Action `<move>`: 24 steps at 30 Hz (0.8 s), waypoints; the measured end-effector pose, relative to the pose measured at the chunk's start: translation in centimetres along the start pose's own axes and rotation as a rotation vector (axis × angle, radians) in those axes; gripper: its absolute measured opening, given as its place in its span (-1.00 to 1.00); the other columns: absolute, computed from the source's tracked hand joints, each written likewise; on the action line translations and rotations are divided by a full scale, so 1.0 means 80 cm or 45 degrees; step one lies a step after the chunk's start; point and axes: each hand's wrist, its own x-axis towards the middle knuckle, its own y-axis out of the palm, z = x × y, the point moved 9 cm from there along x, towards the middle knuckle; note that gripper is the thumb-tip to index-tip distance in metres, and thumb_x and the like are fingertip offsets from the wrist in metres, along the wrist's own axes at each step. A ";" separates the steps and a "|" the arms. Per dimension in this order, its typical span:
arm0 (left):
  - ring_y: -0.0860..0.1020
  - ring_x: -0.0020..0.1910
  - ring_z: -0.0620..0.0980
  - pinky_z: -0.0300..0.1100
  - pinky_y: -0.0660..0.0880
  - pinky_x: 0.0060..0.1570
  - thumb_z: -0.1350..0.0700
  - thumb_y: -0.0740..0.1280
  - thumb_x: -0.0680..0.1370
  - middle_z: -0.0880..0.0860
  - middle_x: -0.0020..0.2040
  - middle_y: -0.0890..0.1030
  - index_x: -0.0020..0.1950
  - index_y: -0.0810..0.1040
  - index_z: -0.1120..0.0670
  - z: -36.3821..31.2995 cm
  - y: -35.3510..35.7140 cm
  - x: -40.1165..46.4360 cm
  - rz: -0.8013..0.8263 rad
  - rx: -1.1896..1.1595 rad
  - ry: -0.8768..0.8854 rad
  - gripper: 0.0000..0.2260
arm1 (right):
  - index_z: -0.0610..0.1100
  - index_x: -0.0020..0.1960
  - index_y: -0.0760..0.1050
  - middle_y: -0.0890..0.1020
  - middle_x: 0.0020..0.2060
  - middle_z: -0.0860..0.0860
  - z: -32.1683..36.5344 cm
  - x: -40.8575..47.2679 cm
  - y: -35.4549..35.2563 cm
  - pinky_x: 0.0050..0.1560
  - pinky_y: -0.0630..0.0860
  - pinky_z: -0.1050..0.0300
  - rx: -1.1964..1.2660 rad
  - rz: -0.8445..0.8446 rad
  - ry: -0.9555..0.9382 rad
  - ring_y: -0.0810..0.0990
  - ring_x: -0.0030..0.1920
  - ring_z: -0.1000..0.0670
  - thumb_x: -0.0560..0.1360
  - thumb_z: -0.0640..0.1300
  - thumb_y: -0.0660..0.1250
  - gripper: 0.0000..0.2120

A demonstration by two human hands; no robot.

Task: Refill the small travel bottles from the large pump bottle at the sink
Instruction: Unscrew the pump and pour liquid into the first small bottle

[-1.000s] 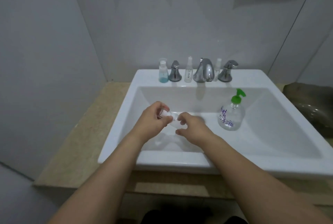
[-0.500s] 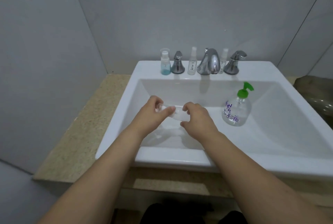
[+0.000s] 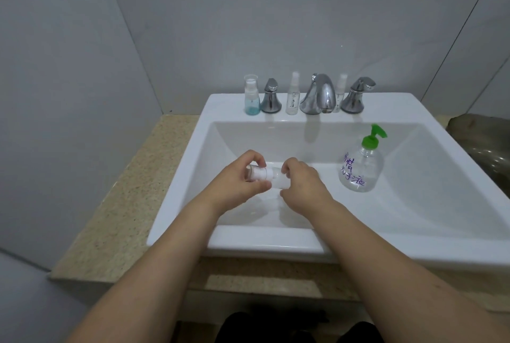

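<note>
While I watch, both hands stay over the sink middle | left hand and right hand still grip the small bottle, unchanged

Basin open leftward; pump bottle blocks the right.

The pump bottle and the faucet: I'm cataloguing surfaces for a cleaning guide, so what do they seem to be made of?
The pump bottle looks like clear, glossy plastic: the basin shows through its body, purple handwriting sits on it, and its pump head is opaque green plastic. The faucet looks like polished chromed metal, with mirror-like highlights; whether it is solid metal or plated cannot be told.
</note>
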 end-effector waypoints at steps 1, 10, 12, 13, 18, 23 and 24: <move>0.39 -0.47 -0.13 -0.26 0.40 -0.41 0.06 0.44 0.47 -0.04 -0.34 0.48 0.01 0.44 -0.06 0.001 -0.002 0.000 -0.022 0.005 -0.015 -0.78 | -0.07 0.16 0.35 0.47 0.10 -0.03 0.000 0.000 0.001 0.11 0.47 -0.04 0.000 0.005 0.002 0.41 0.17 -0.08 0.41 -0.31 0.32 -0.63; 0.53 -0.49 -0.03 -0.17 0.41 -0.33 -0.32 0.32 0.44 0.02 -0.39 0.59 -0.15 0.50 0.09 0.024 -0.011 0.000 -0.085 0.161 -0.279 -0.55 | -0.07 0.18 0.34 0.46 0.12 -0.02 0.005 -0.002 0.000 0.04 0.44 0.01 -0.058 0.004 -0.017 0.36 0.20 -0.07 0.41 -0.33 0.27 -0.61; 0.57 -0.35 -0.06 -0.19 0.45 -0.34 -0.17 0.48 0.39 0.00 -0.15 0.59 0.06 0.44 -0.05 0.017 -0.002 0.001 -0.025 0.048 -0.192 -0.62 | -0.07 0.20 0.33 0.46 0.13 -0.02 0.002 -0.001 -0.001 0.03 0.44 0.01 -0.065 0.008 0.014 0.36 0.21 -0.07 0.43 -0.30 0.28 -0.62; 0.56 -0.28 -0.07 -0.18 0.49 -0.29 -0.04 0.52 0.39 0.00 -0.09 0.56 0.11 0.41 -0.10 0.012 0.003 0.002 0.003 0.012 -0.126 -0.61 | -0.07 0.20 0.32 0.46 0.14 -0.02 0.001 -0.001 -0.001 0.03 0.44 0.01 -0.068 0.008 0.026 0.36 0.21 -0.08 0.43 -0.29 0.28 -0.62; 0.54 -0.27 -0.02 -0.13 0.48 -0.18 -0.10 0.47 0.40 0.01 -0.20 0.57 -0.05 0.50 -0.04 0.018 -0.007 0.007 -0.095 0.101 -0.091 -0.76 | -0.07 0.20 0.33 0.47 0.15 -0.02 0.000 -0.002 -0.002 0.02 0.45 0.02 -0.069 0.006 0.038 0.36 0.22 -0.07 0.42 -0.31 0.26 -0.61; 0.50 -0.48 -0.01 -0.17 0.43 -0.31 -0.23 0.32 0.49 0.04 -0.46 0.53 -0.25 0.55 0.15 0.027 -0.012 0.005 -0.098 0.073 -0.284 -0.56 | -0.07 0.21 0.34 0.46 0.15 -0.01 0.006 -0.004 -0.003 0.02 0.43 0.03 -0.069 -0.004 0.004 0.35 0.22 -0.06 0.40 -0.34 0.23 -0.58; 0.47 -0.51 0.01 -0.17 0.41 -0.33 -0.23 0.31 0.50 0.04 -0.50 0.50 -0.28 0.55 0.17 0.029 -0.012 0.004 -0.098 0.034 -0.324 -0.54 | -0.07 0.22 0.34 0.45 0.15 -0.01 0.008 -0.004 -0.004 0.03 0.42 0.03 -0.069 -0.010 -0.005 0.35 0.22 -0.07 0.40 -0.35 0.22 -0.58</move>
